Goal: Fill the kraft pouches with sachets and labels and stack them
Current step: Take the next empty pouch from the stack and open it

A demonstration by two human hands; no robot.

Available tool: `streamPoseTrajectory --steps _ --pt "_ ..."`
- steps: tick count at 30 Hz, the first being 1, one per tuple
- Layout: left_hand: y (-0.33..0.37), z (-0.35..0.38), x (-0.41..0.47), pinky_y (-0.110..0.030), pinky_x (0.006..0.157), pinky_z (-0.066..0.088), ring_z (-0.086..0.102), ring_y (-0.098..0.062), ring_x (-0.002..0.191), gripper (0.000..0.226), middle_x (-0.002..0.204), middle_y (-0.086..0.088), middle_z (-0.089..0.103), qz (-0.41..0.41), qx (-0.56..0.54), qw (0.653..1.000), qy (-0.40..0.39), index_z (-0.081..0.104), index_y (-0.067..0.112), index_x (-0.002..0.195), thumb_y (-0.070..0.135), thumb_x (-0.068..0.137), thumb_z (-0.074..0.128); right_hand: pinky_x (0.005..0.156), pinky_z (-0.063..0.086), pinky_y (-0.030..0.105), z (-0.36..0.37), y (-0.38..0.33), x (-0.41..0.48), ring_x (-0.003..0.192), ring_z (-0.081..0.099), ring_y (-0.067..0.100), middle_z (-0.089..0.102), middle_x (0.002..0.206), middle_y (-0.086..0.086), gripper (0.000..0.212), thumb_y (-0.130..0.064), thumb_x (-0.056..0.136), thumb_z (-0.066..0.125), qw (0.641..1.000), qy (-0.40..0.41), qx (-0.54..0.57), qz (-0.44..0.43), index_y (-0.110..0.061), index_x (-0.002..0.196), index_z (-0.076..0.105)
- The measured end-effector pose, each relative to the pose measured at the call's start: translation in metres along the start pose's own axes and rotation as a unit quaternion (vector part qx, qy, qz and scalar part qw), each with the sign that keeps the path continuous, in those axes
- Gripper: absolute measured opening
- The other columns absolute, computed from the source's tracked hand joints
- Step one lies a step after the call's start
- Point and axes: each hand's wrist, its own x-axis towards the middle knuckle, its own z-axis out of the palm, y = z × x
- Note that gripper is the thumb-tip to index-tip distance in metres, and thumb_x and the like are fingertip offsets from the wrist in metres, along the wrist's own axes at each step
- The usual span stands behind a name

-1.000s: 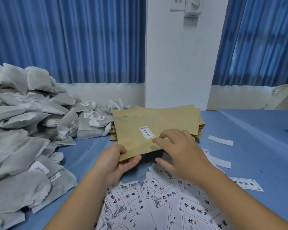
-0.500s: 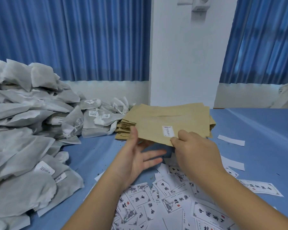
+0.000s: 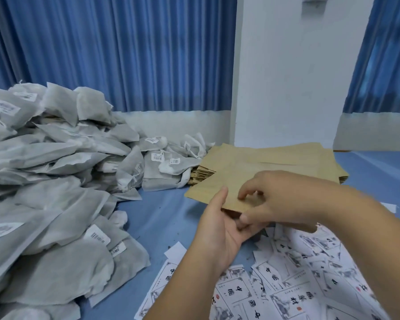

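Far left: a big heap of grey sachets with barcode stickers is piled on the blue table and reaches back toward the blue curtains. More sachets are spread along the back and touch the left edge of the stack of pouches. A blank paper slip lies flat just left of the left forearm.

Centre: one brown pouch is held low over the table, in front of the stack and overlapping its near edge. The left hand grips the near edge of the pouch, thumb laid on top, fingers curled underneath. The right hand is closed on the same edge just beside it: fingertips bent down onto the top face, thumb tucked at the edge and touching the left fingers. Whether the pouch mouth is parted cannot be told.

Right and near: printed labels are scattered loose on the table below both forearms, overlapping each other. A white wall is seen behind the stack.
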Motion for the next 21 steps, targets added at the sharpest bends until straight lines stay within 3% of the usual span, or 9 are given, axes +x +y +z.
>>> streamPoseTrajectory --steps 4,7,10,15,21 --pt "0.001 -0.001 -0.003 -0.042 0.079 0.058 0.071 -0.028 0.096 0.032 0.111 -0.02 0.07 0.016 0.016 0.999 -0.047 0.077 0.008 0.098 0.032 0.087 0.06 0.084 0.047 0.021 -0.005 0.014 0.005 0.096 0.056 -0.004 0.059 0.095 -0.025 0.035 -0.06 0.071 0.068 0.998 0.027 0.06 -0.017 -0.04 0.098 0.064" --pt "-0.002 -0.003 -0.002 -0.04 0.085 0.056 0.067 -0.03 0.105 0.042 0.116 -0.022 0.067 0.045 0.084 0.995 -0.03 0.064 0.0 0.117 0.03 0.088 0.062 0.079 0.047 0.013 -0.006 0.022 0.003 0.087 0.058 -0.012 0.064 0.089 -0.028 0.03 -0.06 0.07 0.067 0.995 0.022 0.096 -0.025 -0.039 0.091 0.067" --pt "-0.004 -0.003 -0.002 -0.038 0.088 0.056 0.065 -0.03 0.11 0.052 0.12 -0.02 0.066 0.074 0.124 0.989 -0.028 0.054 0.001 0.127 0.031 0.087 0.063 0.081 0.049 0.017 -0.008 0.026 0.002 0.083 0.059 -0.013 0.064 0.087 -0.031 0.027 -0.059 0.07 0.069 0.993 0.015 0.113 -0.027 -0.039 0.087 0.068" --pt "-0.005 -0.003 -0.002 -0.033 0.084 0.057 0.067 -0.028 0.106 0.053 0.116 -0.016 0.069 0.083 0.144 0.986 -0.033 0.055 0.004 0.124 0.031 0.081 0.07 0.087 0.051 0.028 -0.01 0.028 0.003 0.081 0.063 -0.009 0.068 0.085 -0.027 0.027 -0.059 0.07 0.069 0.988 -0.007 0.15 -0.023 -0.038 0.086 0.07" --pt "-0.004 -0.002 0.0 -0.033 0.085 0.056 0.067 -0.029 0.106 0.059 0.114 -0.017 0.069 0.097 0.133 0.986 -0.012 0.056 0.002 0.121 0.03 0.073 0.076 0.088 0.05 0.028 -0.011 0.027 0.002 0.081 0.062 -0.009 0.069 0.084 -0.026 0.027 -0.061 0.068 0.067 0.987 0.0 0.158 -0.014 -0.04 0.085 0.07"
